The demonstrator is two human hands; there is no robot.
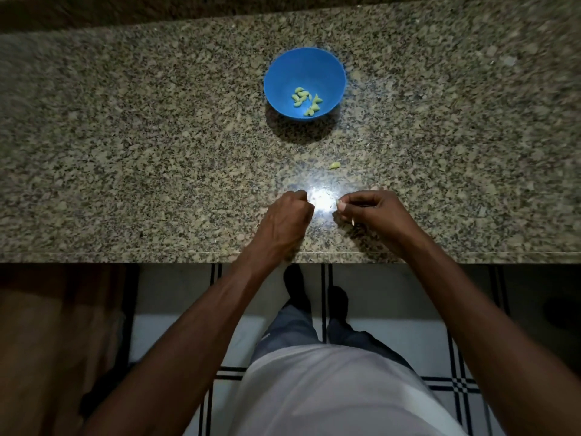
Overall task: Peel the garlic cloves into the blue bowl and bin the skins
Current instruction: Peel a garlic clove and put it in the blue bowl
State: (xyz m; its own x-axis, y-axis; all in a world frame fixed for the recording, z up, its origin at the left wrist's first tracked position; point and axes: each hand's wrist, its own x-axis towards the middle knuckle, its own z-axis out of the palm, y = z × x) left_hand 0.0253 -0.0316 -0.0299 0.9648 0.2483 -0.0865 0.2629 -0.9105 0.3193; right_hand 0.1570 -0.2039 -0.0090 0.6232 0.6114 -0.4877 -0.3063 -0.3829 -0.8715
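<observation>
From the head view, the blue bowl [304, 83] sits mid-counter holding several peeled garlic cloves [306, 100]. Nearer the counter edge than the bowl, one loose clove [334, 165] lies on the granite counter [125, 152]. Nearer still, the left hand [287, 220] is fisted, contents hidden; the right hand [374, 212] pinches something small and pale at its fingertips [341, 205]. Glare between the hands could hide skin scraps, and the loose clove could get forgotten.

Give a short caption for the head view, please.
Both hands, left and right, work at the granite counter; peeled cloves lie in the blue bowl.
</observation>
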